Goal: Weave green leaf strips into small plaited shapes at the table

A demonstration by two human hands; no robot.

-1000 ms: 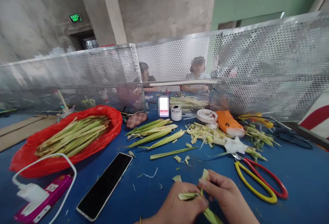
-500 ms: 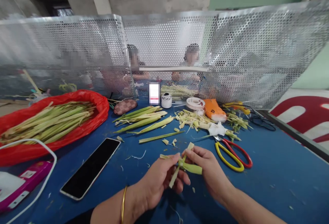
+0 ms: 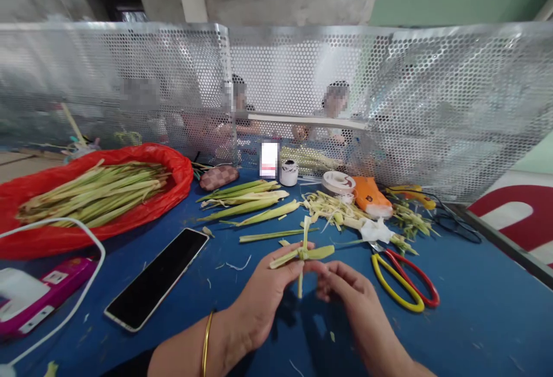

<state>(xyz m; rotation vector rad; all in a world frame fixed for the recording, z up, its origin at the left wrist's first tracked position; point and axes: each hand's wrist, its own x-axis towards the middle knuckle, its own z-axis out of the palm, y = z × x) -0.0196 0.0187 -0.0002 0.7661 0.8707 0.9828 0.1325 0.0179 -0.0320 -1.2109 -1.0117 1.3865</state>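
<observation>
My left hand (image 3: 263, 293) pinches a small cross of folded green leaf strips (image 3: 302, 253) at its centre and holds it up above the blue table (image 3: 466, 313). My right hand (image 3: 343, 287) sits just right of it, below the cross, fingers curled and close together, touching or nearly touching its lower strip. A gold bangle (image 3: 206, 342) circles my left wrist.
A black phone (image 3: 158, 278) lies left of my hands; scissors with red and yellow handles (image 3: 404, 279) lie right. Farther back are loose leaf strips (image 3: 246, 204), trimmings (image 3: 337, 212), a red bag of strips (image 3: 95, 198), tape rolls, an orange tool, a perforated metal screen with people behind it.
The leaf piece has been turned and raised into a flat cross in my left hand. My right hand has let go of its upper part and dropped lower.
</observation>
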